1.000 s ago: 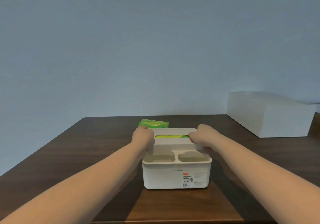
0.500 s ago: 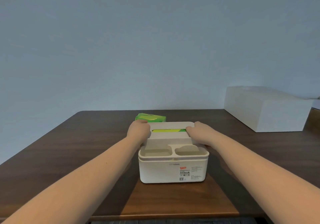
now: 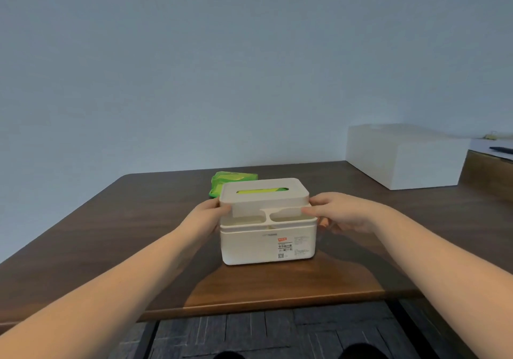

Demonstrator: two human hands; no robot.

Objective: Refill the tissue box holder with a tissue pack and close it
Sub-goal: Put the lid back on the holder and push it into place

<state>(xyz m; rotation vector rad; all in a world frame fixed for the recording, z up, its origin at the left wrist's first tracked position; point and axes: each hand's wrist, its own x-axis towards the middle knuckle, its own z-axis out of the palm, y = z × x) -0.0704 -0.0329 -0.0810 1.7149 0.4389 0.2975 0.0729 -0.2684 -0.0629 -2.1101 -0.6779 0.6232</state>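
A white tissue box holder (image 3: 268, 243) stands on the dark wooden table (image 3: 125, 228), with two open compartments along its front. Its white lid (image 3: 263, 196) sits raised over the rear part, and green-yellow packaging shows through the lid's slot. My left hand (image 3: 206, 215) grips the lid's left side. My right hand (image 3: 340, 214) holds the right side, fingers at the lid's front corner. A second green tissue pack (image 3: 231, 182) lies on the table just behind the holder, partly hidden by it.
A large white box (image 3: 402, 158) sits at the table's far right. Beyond it a lower surface holds a dark object (image 3: 501, 149). The table's near edge runs below the holder, with dark grey carpet (image 3: 263, 333) underneath. A plain wall stands behind.
The lid now stands higher above the holder's base than before. Both hands have shifted from the top of the lid to its sides. The camera has tilted down, so the floor shows.
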